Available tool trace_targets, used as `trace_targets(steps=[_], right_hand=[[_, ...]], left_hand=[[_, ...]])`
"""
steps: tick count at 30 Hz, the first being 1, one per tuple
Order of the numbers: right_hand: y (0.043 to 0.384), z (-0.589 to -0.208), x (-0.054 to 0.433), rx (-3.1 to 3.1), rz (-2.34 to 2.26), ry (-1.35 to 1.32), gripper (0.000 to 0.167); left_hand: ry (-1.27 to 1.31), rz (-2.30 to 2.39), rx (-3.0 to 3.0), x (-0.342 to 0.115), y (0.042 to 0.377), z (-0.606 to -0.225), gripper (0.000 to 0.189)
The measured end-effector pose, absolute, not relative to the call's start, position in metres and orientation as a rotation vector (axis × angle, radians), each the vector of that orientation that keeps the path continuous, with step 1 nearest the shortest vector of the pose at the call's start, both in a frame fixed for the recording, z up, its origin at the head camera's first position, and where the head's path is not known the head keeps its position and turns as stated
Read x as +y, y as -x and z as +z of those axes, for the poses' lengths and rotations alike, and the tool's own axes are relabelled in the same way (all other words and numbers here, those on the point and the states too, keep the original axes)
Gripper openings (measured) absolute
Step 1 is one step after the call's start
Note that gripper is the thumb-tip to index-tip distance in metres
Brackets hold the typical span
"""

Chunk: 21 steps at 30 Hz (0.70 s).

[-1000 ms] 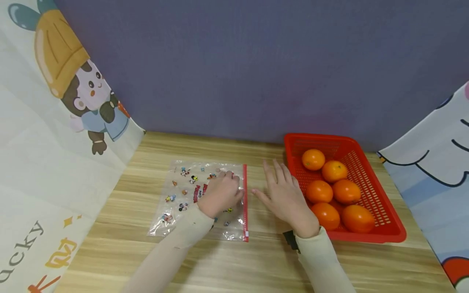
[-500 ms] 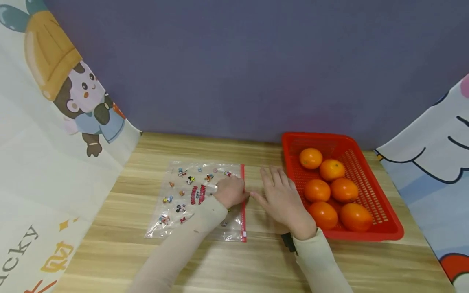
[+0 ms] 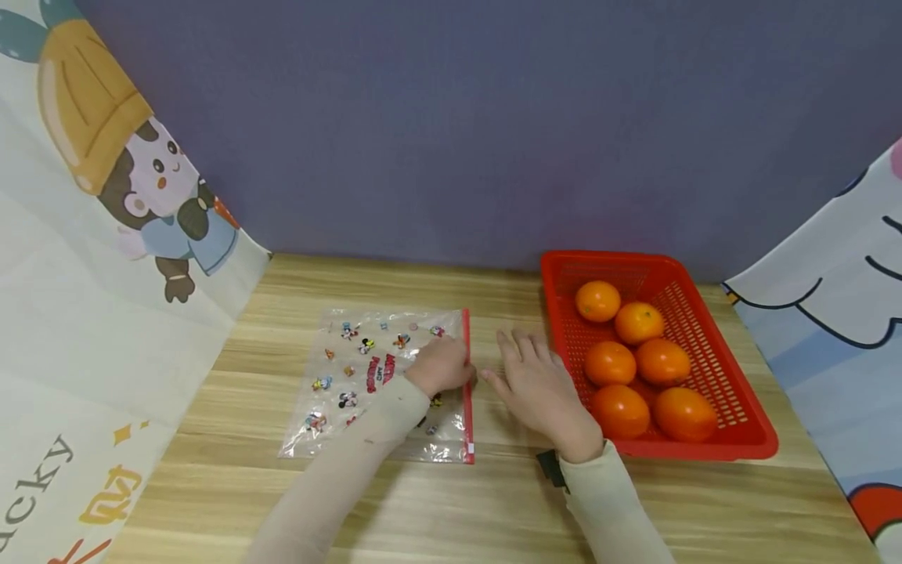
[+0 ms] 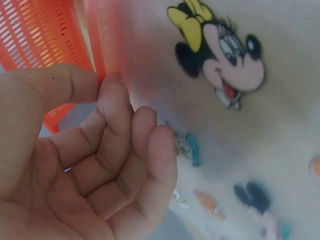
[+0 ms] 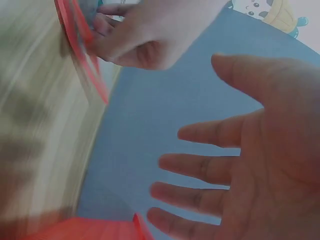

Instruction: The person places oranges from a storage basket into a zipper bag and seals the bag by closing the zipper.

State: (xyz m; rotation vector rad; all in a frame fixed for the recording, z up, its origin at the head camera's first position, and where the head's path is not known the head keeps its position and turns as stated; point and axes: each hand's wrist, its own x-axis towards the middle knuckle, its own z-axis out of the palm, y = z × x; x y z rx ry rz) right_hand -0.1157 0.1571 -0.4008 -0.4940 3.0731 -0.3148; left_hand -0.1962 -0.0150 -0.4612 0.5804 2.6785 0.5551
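A clear plastic zip bag point(image 3: 331, 407) printed with cartoon figures lies flat on the table, its red zip edge point(image 3: 467, 439) on the right. My left hand point(image 3: 440, 366) reaches over it and pinches that red edge between thumb and index finger, which the left wrist view shows up close; the other fingers curl loosely beside the printed film point(image 4: 235, 145). With fingers straight and spread, my right hand point(image 3: 543, 388) is between the bag and the red basket point(image 3: 747, 407), holding nothing. The right wrist view shows its open palm point(image 5: 280, 145) and the zip edge lifted a little.
Several oranges point(image 3: 662, 360) sit in the red basket, right of my right hand. A grey-blue panel point(image 3: 423, 141) stands behind the wooden table point(image 3: 232, 470). Printed cloths hang at the left point(image 3: 56, 313) and right sides.
My left hand has moved right from over the bag's middle to its red zip edge and taken hold there. The right hand has shifted slightly down, with the fingers still spread.
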Motion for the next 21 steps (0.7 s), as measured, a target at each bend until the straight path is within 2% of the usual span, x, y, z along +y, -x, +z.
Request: trace_targets(steps=[5, 8, 15, 21], right_hand=[[0.114, -0.413, 0.151, 3.044, -0.334, 0.470, 0.063], [0.116, -0.423, 0.145, 3.042, -0.424, 0.474, 0.053], [0.132, -0.449, 0.132, 2.856, -1.093, 0.459, 0.018], [0.137, -0.460, 0.125, 2.784, -1.304, 0.425, 0.016]], left_hand=[[-0.583, 0.610, 2.680, -0.025, 0.192, -0.446, 0.030], [-0.600, 0.610, 2.689, -0.032, 0.189, -0.434, 0.034], [-0.651, 0.604, 2.699, -0.044, 0.180, -0.415, 0.027], [-0.667, 0.596, 2.706, -0.054, 0.173, -0.405, 0.030]])
